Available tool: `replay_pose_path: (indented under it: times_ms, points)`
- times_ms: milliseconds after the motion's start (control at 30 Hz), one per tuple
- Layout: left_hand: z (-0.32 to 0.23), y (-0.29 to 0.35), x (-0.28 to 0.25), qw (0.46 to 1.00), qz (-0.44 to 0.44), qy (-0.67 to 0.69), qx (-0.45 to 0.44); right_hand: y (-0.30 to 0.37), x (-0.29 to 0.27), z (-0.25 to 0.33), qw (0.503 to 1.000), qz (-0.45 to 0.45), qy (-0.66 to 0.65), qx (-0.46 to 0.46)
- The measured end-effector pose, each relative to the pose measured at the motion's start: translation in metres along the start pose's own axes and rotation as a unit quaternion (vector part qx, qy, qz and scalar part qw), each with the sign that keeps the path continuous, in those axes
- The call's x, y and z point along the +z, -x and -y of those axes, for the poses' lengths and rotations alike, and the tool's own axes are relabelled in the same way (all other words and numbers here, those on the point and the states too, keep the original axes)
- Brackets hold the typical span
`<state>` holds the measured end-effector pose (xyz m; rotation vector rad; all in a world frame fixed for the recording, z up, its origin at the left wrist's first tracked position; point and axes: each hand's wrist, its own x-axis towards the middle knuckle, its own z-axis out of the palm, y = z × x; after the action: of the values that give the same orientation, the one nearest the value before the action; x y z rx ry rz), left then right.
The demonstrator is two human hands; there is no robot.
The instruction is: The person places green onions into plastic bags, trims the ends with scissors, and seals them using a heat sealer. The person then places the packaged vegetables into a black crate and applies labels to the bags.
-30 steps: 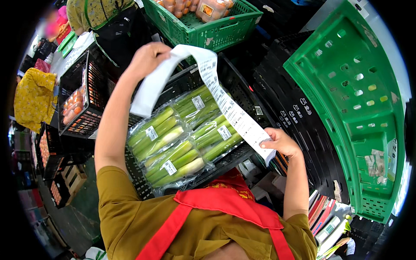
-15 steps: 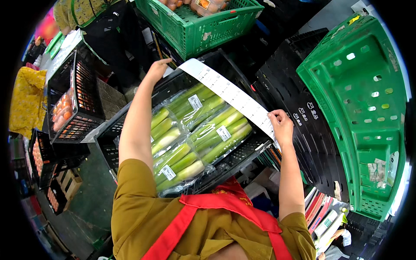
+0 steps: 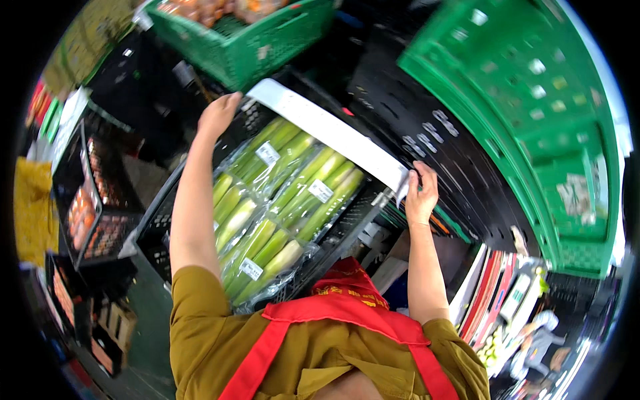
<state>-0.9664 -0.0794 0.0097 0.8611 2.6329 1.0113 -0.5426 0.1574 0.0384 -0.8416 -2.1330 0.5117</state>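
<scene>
Clear plastic packs of thick green-white stalks, leek-like, fill a black crate in front of me; several bear white labels. A long white paper strip lies along the crate's far right side, its near end bent down at the corner. My left hand is at the crate's far left corner beside the strip's far end. Its fingers are bent together, and what they grip is hidden. At the strip's near end is my right hand, fingers raised and a little apart, the thumb close to the paper.
A green crate with orange-brown produce stands beyond. To the right are stacked black crates and a large green crate on its side. Black crates of packaged produce stand left. A distant person is at lower right.
My view has swung, shifting the scene left. The strip, its printed rows showing earlier, now looks plain white and lies closer along the crate's side. My right hand's pinch on it has loosened.
</scene>
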Motion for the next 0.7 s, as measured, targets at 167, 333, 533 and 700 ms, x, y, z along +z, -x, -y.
replay_pose_path:
  times_ms: [167,333,533,700]
  points:
    - [-0.02,0.027,-0.014,0.997,-0.02,0.059,0.039,0.039,-0.05,-0.016,0.999,-0.011,0.035,0.014]
    - [-0.015,0.042,0.007,0.979,-0.106,-0.009,0.175,0.09,-0.124,-0.04,0.99,0.052,-0.018,0.128]
    - [-0.161,0.119,0.041,0.943,0.194,0.227,0.146,0.115,-0.258,-0.098,0.952,0.002,-0.014,0.307]
    - [-0.269,0.176,0.085,0.886,0.35,0.241,0.187,0.097,-0.366,-0.215,0.868,-0.284,-0.199,0.356]
